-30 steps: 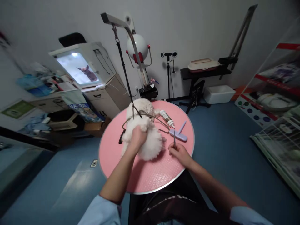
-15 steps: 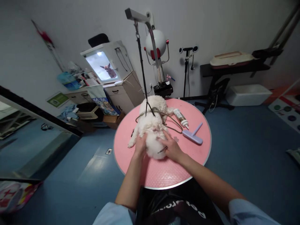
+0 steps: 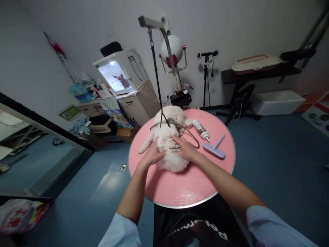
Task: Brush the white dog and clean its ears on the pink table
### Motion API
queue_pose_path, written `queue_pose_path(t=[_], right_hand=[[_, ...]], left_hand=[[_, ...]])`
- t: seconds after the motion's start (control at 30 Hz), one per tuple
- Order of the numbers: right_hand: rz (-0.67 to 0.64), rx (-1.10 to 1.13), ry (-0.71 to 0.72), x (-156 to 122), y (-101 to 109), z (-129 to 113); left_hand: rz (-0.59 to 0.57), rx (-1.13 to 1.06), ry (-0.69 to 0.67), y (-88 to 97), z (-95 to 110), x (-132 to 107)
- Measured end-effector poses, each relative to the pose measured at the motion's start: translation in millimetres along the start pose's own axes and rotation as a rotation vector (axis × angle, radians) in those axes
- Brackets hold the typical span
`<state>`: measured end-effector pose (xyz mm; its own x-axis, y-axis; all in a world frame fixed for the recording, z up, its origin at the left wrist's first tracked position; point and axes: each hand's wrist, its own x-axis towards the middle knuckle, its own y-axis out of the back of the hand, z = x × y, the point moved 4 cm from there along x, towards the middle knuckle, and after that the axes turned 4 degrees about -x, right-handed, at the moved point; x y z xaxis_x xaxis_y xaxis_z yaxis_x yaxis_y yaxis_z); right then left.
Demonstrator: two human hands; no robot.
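Observation:
A small white fluffy dog (image 3: 167,137) lies on the round pink table (image 3: 185,185), tied by a loop to the metal grooming arm (image 3: 156,72). My left hand (image 3: 151,156) rests flat on its fur, fingers stretched out. On the dog's right side lies my right hand (image 3: 185,150), holding thin metal scissors (image 3: 175,148) against the coat.
A purple slicker brush (image 3: 215,148) and a small bottle (image 3: 200,129) lie on the table to the right of the dog. A cabinet with a lit window (image 3: 120,77), a dryer stand (image 3: 172,51), a black side table (image 3: 257,73) and a white bin (image 3: 277,102) line the back wall.
My right hand came from the bare table onto the dog with the scissors. My left hand slid from the dog's top to its left side. The camera view shifted left.

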<state>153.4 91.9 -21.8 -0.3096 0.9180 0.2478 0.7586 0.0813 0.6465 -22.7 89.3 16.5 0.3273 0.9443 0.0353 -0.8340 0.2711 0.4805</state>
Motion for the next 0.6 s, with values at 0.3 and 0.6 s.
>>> queue_pose_path(t=[0.3,0.6], right_hand=[[0.052,0.028,0.032,3,-26,-17],[0.107,0.123,0.07,-1,-53,0]], left_hand=[[0.479,-0.018,-0.067,29.1,12,9],[0.331,-0.226,-0.032,14.0,-37,9]])
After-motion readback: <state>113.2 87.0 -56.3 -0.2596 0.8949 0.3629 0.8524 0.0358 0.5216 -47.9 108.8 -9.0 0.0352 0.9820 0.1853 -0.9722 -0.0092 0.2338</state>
